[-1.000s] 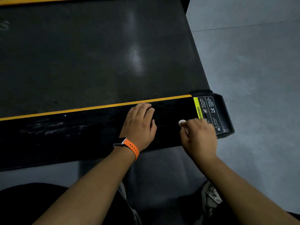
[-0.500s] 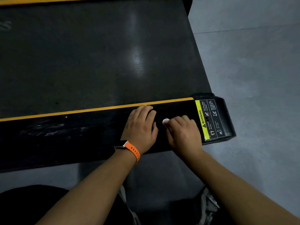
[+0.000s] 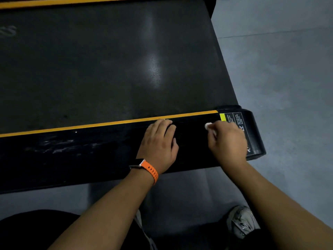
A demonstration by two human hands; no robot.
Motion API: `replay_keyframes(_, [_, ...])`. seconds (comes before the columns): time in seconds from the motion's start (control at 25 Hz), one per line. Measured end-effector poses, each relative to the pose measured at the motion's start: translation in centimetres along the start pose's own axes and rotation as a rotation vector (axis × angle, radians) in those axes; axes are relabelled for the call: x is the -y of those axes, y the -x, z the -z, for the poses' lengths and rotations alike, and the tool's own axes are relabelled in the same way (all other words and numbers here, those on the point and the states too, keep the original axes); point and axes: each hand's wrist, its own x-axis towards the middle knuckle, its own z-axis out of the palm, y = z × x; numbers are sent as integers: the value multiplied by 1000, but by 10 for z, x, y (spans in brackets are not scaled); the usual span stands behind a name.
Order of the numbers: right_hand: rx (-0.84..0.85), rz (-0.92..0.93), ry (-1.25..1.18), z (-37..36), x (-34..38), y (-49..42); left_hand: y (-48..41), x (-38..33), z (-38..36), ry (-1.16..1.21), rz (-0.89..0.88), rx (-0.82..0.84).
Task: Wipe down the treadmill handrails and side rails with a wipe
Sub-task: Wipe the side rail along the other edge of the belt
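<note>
The treadmill's black side rail [image 3: 72, 150] runs across the view, edged with an orange stripe [image 3: 90, 125]. My left hand [image 3: 158, 143], with an orange watch strap on its wrist, rests flat on the rail, fingers reaching the stripe. My right hand [image 3: 227, 141] is curled round a small white wipe [image 3: 208, 125] and presses it on the rail near the rail's end. Only a bit of the wipe shows past my fingers. A warning label [image 3: 236, 121] on the rail's end cap is partly covered by my right hand.
The dark running belt [image 3: 108, 60] fills the top of the view. Grey floor [image 3: 279, 78] lies to the right and in front of the rail. My shoe [image 3: 241, 221] stands on the floor below my right arm. Pale scuff marks [image 3: 59, 147] show on the rail at left.
My right hand with the wipe slid left beside my left hand, then back right toward the warning label. My left hand stayed in place on the rail.
</note>
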Motion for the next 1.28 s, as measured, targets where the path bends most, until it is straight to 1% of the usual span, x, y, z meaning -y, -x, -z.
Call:
replay_keyframes(0.04, [-12, -47, -15, -1, 0, -1, -1, 0, 0, -3, 1, -1])
replay_keyframes(0.08, [4, -10, -30, -7, 8, -1, -2, 1, -1, -3, -5, -3])
replay_keyframes(0.16, [64, 178, -10, -20, 38, 7, -1, 1, -1, -1, -14, -5])
replay_keyframes(0.2, [74, 243, -1, -22, 39, 7, -1, 1, -1, -2, -13, -5])
replay_keyframes(0.24, [92, 242, 4, -18, 32, 1, -1, 1, -1, 0, -13, -7])
replay_keyframes(0.28, [77, 184, 9, -13, 20, -5, -1, 1, 0, 1, -14, -8])
replay_keyframes(0.36, [10, -28, -11, -3, 2, -13, -1, 0, 0, 0, -7, -7])
replay_keyframes(0.4, [12, -58, -20, -4, 5, -14, -2, 0, 0, -1, -6, -8])
replay_keyframes(0.44, [28, -8, -36, -9, 16, -14, -2, 1, 0, 1, -11, -9])
replay_keyframes(0.52, [81, 180, -14, -21, 45, -4, -1, 1, 0, -2, -14, -4])
replay_keyframes(0.56, [90, 233, 5, -22, 45, -4, -1, 1, -1, -5, -11, -3])
replay_keyframes(0.6, [100, 218, 13, -17, 36, -10, -1, 1, -1, -4, -12, -4])
replay_keyframes(0.64, [76, 143, 29, -11, 21, -16, -1, 1, -1, -1, -13, -3])
replay_keyframes(0.72, [0, -81, 38, -2, -4, -24, 0, 0, 0, -7, -4, -3])
replay_keyframes(0.76, [5, -125, 35, -3, -3, -25, -1, 0, -1, -12, -2, -2])
replay_keyframes(0.8, [21, -92, 3, -8, 8, -25, -1, 0, -1, -12, -5, -2])
replay_keyframes(0.88, [89, 89, -56, -22, 45, -17, -1, 1, 0, -9, -11, 3])
replay_keyframes(0.92, [79, 168, -39, -25, 53, -14, 0, 1, 0, -9, -10, 5])
replay_keyframes(0.96, [70, 193, -24, -23, 51, -18, -1, 1, 0, -9, -10, 5])
replay_keyframes(1.0, [62, 146, 3, -17, 39, -23, -1, 1, 0, -7, -11, 6])
replay_keyframes(1.08, [15, -52, 45, -7, 12, -30, 0, 1, 0, -6, -10, 8])
replay_keyframes(1.12, [13, -119, 50, -6, 7, -32, 0, 1, 0, -10, -8, 6])
replay_keyframes(1.16, [33, -120, 31, -10, 13, -32, -1, 1, -1, -10, -8, 5])
replay_keyframes(1.2, [64, -53, -17, -17, 28, -32, -2, 2, -1, -7, -11, 4])
replay_keyframes(1.28, [120, 144, -51, -30, 65, -23, -1, 2, -2, 3, -15, 9])
